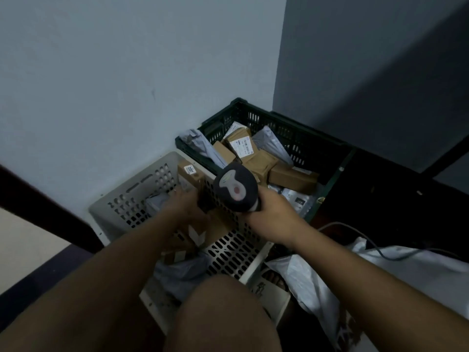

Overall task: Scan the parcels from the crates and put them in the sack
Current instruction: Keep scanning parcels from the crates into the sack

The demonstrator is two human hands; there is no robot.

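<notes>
The bare knee sits at 6 o'clock; right hand grips the dark handheld scanner ready, left hand fingers curled into the perforated grey plastic crate, grasp unclear.

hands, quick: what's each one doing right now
Left hand: reaches into the grey crate, touching a cardboard parcel; grip unclear.
Right hand: grips the barcode scanner.
</notes>
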